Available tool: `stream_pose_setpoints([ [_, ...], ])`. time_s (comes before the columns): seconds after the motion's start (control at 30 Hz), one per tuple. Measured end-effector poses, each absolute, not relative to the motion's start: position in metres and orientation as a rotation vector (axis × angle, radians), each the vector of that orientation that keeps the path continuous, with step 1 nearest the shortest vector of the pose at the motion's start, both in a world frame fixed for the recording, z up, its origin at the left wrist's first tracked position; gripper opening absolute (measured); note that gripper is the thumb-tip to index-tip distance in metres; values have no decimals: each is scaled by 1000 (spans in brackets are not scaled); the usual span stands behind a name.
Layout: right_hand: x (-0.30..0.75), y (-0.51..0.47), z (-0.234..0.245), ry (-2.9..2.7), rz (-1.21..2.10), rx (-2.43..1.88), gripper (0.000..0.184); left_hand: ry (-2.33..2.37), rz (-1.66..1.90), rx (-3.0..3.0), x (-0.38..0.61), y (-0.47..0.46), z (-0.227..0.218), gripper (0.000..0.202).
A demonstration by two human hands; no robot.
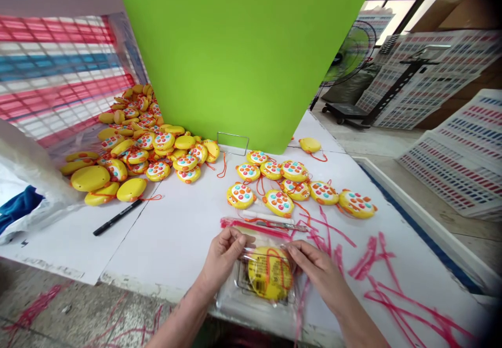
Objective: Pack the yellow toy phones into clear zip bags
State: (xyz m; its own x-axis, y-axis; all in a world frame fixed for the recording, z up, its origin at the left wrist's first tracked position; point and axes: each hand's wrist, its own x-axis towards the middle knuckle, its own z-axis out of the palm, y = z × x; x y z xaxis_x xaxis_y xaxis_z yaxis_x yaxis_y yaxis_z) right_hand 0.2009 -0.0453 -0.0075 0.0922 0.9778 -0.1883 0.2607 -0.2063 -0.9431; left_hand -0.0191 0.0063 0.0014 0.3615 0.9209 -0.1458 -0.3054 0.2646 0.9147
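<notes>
My left hand (223,259) pinches the top left edge of a clear plastic bag (257,290) at the near table edge. My right hand (316,269) grips the bag's top right edge, fingers closed. Inside the bag lies a round yellow toy (270,274) with an orange cord across it. More clear bags with pink zip strips (254,227) lie flat just beyond the hands. A row of yellow toys with coloured buttons (294,188) sits a little farther back.
A big heap of the same yellow toys (145,144) lies at the back left against a green board (243,50). A black pen (117,217) rests left of centre. Pink strips (376,275) litter the white table (184,233) at right. White crates (463,165) and a fan (351,50) stand beyond.
</notes>
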Motion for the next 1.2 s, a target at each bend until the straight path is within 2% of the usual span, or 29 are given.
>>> stream_pose_setpoints([
  [0.2, 202, -50, -3, -1284, 1224, -1634, 43, 788, 962, 872, -17, 10, -10, 41],
  [0.43, 235, -63, -5, -1257, 871, -1793, 45, 780, 970, 867, -18, 10, -11, 34],
  [0.57, 235, -74, 1, -1273, 916, -1803, 45, 798, 971, 864, -17, 10, -9, 36],
  [0.73, 211, -74, 10, -1491, 1058, -1798, 29, 817, 960, 860, -18, 11, -8, 38],
  [0.87, 218, -72, 4, -1614, 1088, -1831, 28, 829, 959, 869, -19, 11, -7, 40],
  [1.03, 262, -92, 13, -1809, 882, -2076, 19, 836, 959, 869, -18, 11, -5, 40],
  [1.1, 272, -98, 27, -1757, 858, -2074, 29, 828, 955, 859, -18, 11, -5, 40],
  [1.2, 265, -94, 43, -1589, 1025, -1954, 41, 807, 954, 846, -18, 12, -6, 37],
])
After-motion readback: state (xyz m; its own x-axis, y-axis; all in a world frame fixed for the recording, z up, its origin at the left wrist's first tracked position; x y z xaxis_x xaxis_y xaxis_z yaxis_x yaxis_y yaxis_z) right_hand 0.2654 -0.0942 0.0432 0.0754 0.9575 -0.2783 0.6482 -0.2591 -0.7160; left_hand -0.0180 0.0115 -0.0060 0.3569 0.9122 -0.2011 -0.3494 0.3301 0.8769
